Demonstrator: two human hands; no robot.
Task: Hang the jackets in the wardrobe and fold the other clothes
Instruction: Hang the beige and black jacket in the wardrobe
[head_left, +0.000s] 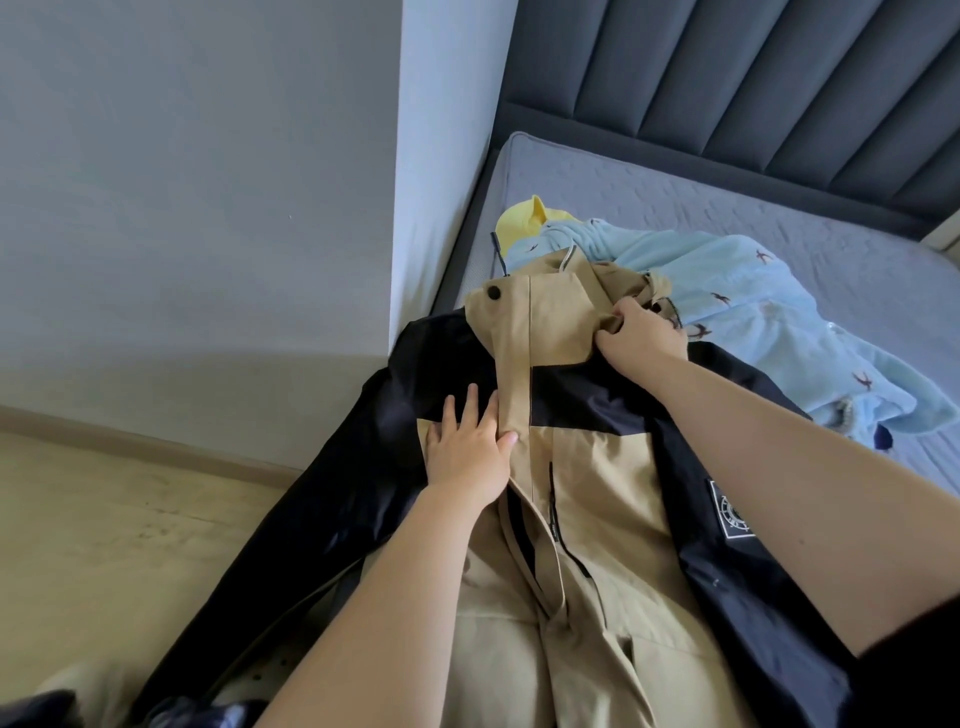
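A tan and black jacket (597, 493) lies front up across the edge of the bed, its black left sleeve hanging down towards the floor. My left hand (467, 447) lies flat on the jacket's chest, fingers straight, thumb against the tan front placket. My right hand (641, 335) grips bunched tan fabric at the jacket's collar and hood. Behind the jacket lies a light blue garment (727, 301) printed with small birds, and a yellow garment (524, 221) peeks out beyond it.
The grey mattress (675, 192) runs right, backed by a dark padded headboard (753, 88). A grey wall (208, 182) and its protruding corner stand close on the left. Pale wooden floor (104, 545) lies at lower left.
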